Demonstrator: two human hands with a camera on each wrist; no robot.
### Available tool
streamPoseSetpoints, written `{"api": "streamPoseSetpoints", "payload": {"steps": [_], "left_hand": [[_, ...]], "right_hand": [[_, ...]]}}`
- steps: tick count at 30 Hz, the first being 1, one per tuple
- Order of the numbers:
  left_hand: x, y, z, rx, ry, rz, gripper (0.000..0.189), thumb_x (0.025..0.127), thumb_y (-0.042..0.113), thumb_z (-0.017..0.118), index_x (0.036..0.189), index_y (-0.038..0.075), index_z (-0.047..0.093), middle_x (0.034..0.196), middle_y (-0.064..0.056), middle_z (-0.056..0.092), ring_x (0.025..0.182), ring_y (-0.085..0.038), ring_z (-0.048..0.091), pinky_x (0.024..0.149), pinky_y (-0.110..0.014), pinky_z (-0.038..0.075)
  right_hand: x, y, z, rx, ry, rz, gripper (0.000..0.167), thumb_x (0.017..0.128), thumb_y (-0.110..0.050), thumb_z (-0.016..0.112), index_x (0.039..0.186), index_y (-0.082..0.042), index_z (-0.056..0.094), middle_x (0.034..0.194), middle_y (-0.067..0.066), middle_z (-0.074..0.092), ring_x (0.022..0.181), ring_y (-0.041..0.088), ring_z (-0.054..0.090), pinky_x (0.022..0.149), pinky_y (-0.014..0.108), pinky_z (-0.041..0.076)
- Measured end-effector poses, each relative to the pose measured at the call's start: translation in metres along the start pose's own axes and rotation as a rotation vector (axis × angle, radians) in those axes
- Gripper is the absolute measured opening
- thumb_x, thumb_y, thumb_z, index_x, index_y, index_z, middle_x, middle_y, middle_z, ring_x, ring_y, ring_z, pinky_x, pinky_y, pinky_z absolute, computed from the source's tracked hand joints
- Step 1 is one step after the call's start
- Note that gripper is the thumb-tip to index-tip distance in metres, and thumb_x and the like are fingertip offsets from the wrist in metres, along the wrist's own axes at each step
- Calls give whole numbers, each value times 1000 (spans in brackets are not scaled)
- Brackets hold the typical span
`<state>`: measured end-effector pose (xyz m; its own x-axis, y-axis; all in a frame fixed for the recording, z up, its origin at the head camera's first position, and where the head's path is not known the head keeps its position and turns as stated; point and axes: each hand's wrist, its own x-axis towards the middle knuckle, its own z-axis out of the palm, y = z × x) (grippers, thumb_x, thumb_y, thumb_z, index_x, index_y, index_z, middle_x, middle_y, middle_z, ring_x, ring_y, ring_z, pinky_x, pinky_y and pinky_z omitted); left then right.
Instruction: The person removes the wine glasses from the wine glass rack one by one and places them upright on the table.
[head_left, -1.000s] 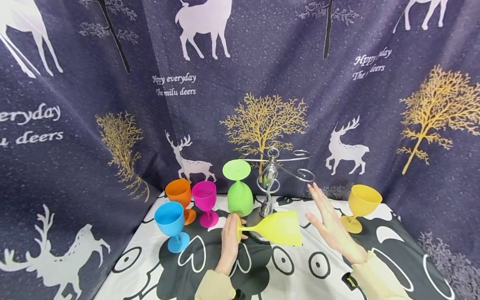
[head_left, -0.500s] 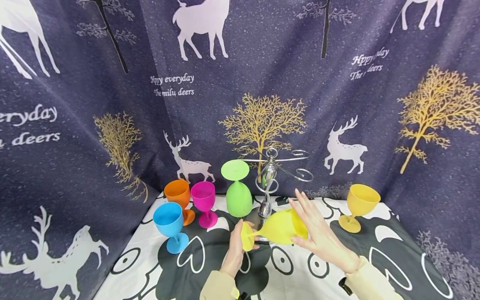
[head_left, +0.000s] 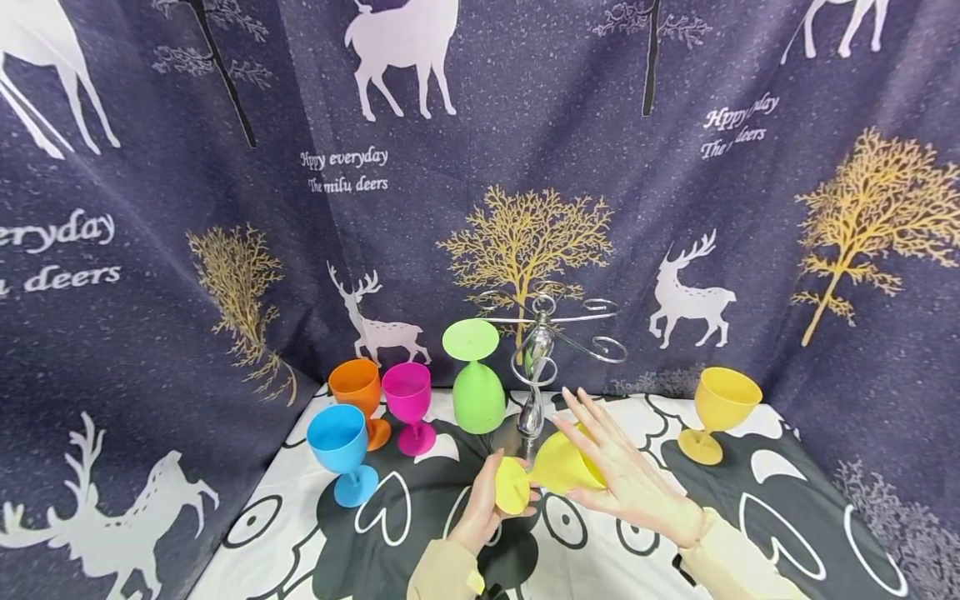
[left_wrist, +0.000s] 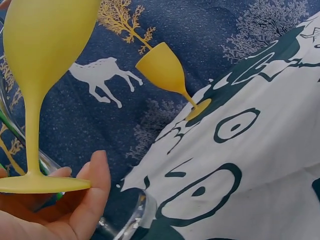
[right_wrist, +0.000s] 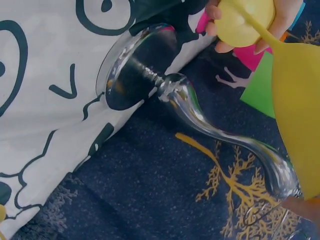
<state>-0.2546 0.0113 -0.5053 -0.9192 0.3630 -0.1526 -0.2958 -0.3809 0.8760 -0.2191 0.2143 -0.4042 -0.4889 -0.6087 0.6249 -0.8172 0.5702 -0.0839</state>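
A yellow goblet [head_left: 558, 465] lies tilted on its side in the air, foot to the left and rim to the right. My left hand [head_left: 478, 504] holds it by the foot, with fingers beneath and thumb at the edge, as the left wrist view shows. My right hand [head_left: 626, 471] is at the bowl's rim, its fingers straight over the top and the thumb below. Behind the goblet stands a chrome rack [head_left: 538, 350] with curled wire arms on a round base [right_wrist: 142, 70]. At its left a green goblet [head_left: 478, 400] is upside down, foot on top.
On the left stand upright orange [head_left: 356, 385], magenta [head_left: 408, 393] and blue [head_left: 337, 437] goblets. Another, darker yellow goblet [head_left: 726, 402] stands upright at the right. A dark printed curtain [head_left: 450, 208] rises behind the patterned tablecloth [head_left: 577, 575].
My left hand has moved right with the yellow goblet, turning its foot more toward the camera. My right hand has moved left from beyond the rim onto the bowl.
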Motion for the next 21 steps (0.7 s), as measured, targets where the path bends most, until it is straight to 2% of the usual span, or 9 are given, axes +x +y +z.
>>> {"api": "streamPoseSetpoints", "payload": {"steps": [3, 7, 14, 21], "left_hand": [[0, -4, 1, 3, -13, -22, 56, 94, 42, 32, 111, -8, 51, 93, -28, 60, 79, -34, 63, 58, -37, 52], [2, -8, 3, 0, -16, -34, 53, 95, 41, 30, 109, -5, 54, 92, -26, 60, 78, -33, 63, 61, -40, 51], [6, -14, 6, -25, -92, -86, 50, 93, 42, 32, 106, -1, 53, 99, -31, 58, 79, -32, 63, 65, -44, 50], [9, -18, 10, -66, -132, -152, 55, 93, 40, 32, 119, -8, 44, 110, -38, 49, 92, -40, 57, 81, -56, 39]], "right_hand": [[2, -2, 0, 7, 19, -45, 68, 90, -55, 38, 138, -6, 36, 142, 22, 22, 125, 45, 20, 103, 44, 7], [4, -3, 0, -30, 44, -69, 60, 93, -50, 35, 137, -8, 40, 140, 21, 27, 124, 43, 25, 102, 45, 13], [4, -4, -2, -81, 110, 32, 45, 98, -37, 32, 134, -14, 46, 140, 10, 34, 121, 27, 37, 99, 38, 24], [0, -2, -6, -109, 172, 40, 43, 97, -36, 35, 129, -13, 52, 132, 8, 45, 113, 26, 45, 93, 35, 32]]}}
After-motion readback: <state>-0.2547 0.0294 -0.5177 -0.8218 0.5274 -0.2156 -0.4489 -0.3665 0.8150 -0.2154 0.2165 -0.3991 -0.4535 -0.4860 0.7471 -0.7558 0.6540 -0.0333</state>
